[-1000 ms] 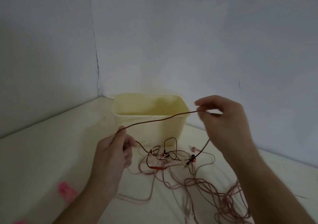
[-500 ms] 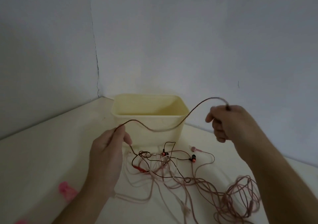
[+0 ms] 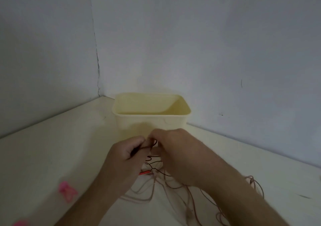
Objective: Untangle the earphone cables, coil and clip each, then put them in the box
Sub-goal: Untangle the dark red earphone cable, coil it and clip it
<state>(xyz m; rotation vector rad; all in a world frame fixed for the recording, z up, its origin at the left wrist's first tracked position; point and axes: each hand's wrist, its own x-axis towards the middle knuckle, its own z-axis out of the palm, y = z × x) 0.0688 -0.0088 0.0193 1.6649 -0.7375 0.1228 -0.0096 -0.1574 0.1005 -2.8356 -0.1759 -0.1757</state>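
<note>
Pinching a dark cable (image 3: 150, 159), seemingly, both hands, left (image 3: 125, 158) and right (image 3: 178, 153), before the unlabelled yellow box (image 3: 151, 121).

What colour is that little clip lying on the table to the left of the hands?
Bright pink. The clip shows best in the head view, near the lower left.

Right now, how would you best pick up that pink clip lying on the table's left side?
Pinch the pink clip across its narrow middle, coming from above with the left hand. It lies flat and alone on the table, clear of the cables, so probably nothing blocks a straight downward reach.
</note>
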